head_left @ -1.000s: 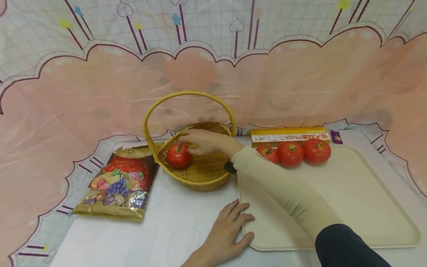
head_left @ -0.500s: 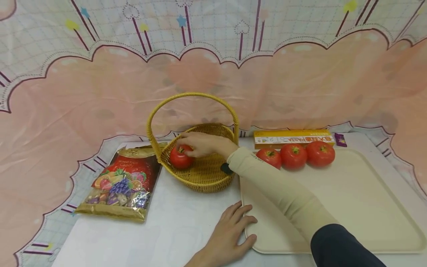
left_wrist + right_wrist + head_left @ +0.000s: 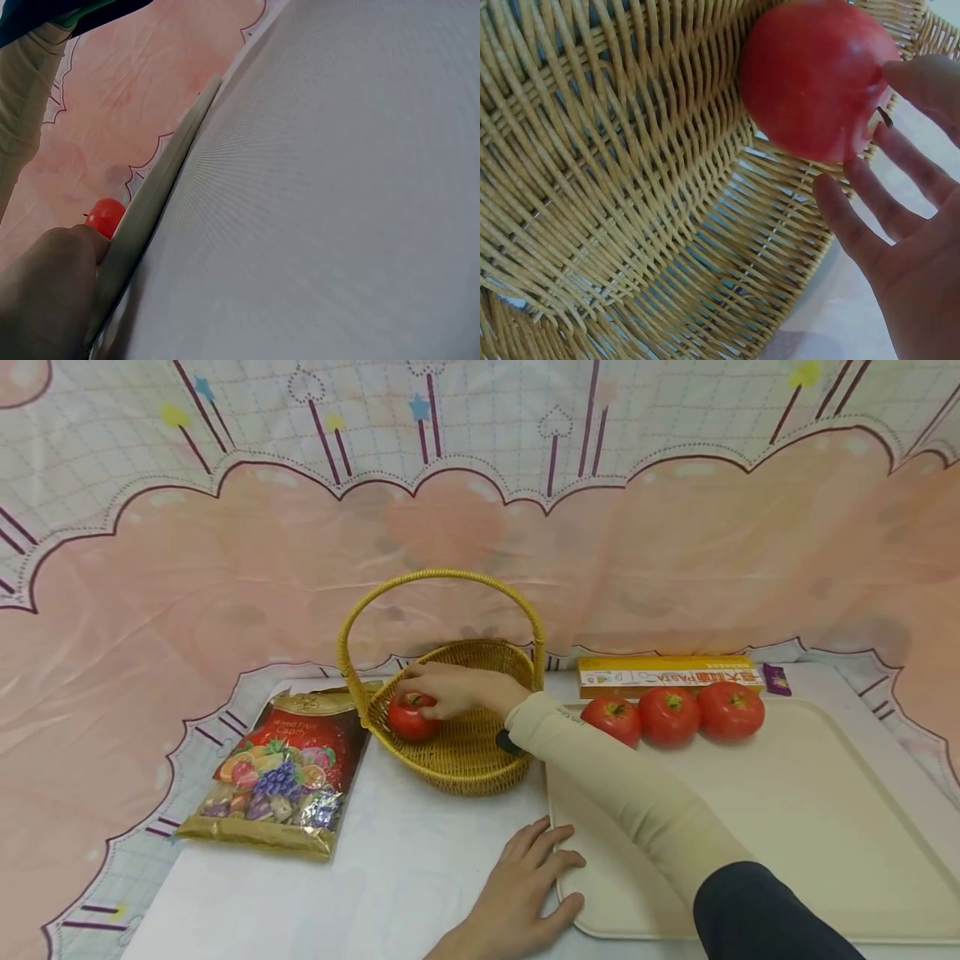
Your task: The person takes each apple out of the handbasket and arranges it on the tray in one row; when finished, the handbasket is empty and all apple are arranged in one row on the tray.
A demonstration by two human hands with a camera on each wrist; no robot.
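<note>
A red tomato (image 3: 412,717) sits at the left side inside the yellow wicker basket (image 3: 457,783). My right hand (image 3: 457,689) reaches into the basket from the right and holds that tomato, its fingertips at the stem end in the right wrist view, where the tomato (image 3: 814,79) lies against the woven wall. At the near left corner of the beige tray (image 3: 757,860) lies my left hand (image 3: 517,893), fingers spread over the tray's edge. Three more tomatoes (image 3: 670,717) stand in a row along the tray's far side.
Left of the basket is a bag of mixed fruit candy (image 3: 281,772). Behind the tray lie a pasta box (image 3: 667,675) and a small purple-wrapped candy (image 3: 776,680). The basket's tall handle (image 3: 442,573) arches above my right hand. A patterned cloth (image 3: 300,585) hangs behind.
The head view has shifted, so everything appears slightly further right and lower. My right hand has moved a little left within the basket with the tomato. The left hand stays at the tray's edge.
</note>
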